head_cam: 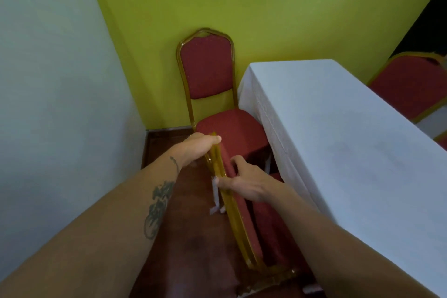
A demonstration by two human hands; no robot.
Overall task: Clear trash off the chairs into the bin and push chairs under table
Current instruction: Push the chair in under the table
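Pushing step, by my read: both hands are on the red-padded gold-framed near chair (244, 220), seen edge-on from above.

- left hand (200, 146): wrapped round the top of the gold frame, at the backrest's far end.
- right hand (244, 185): clamps the backrest nearer to me, thumb on the red pad, fingers across the frame edge.
- So the backrest runs between the two grips. The seat sits right of them, part under the long white-clothed table (338, 128).

Risks:
- The seat front may snag the hanging cloth and drag it. The table legs are hidden under the cloth, so a leg clash could stop the chair short.
- The matching red far chair (208, 68) stands against the yellow wall, its seat just beside the near chair's top. A skewed push could knock the two together.
- The right hand is on the table side and could get pinched at the table edge.

I see no trash on the visible seats, and the bin is not in view. I can't identify the white strip (214, 197) low behind the backrest.
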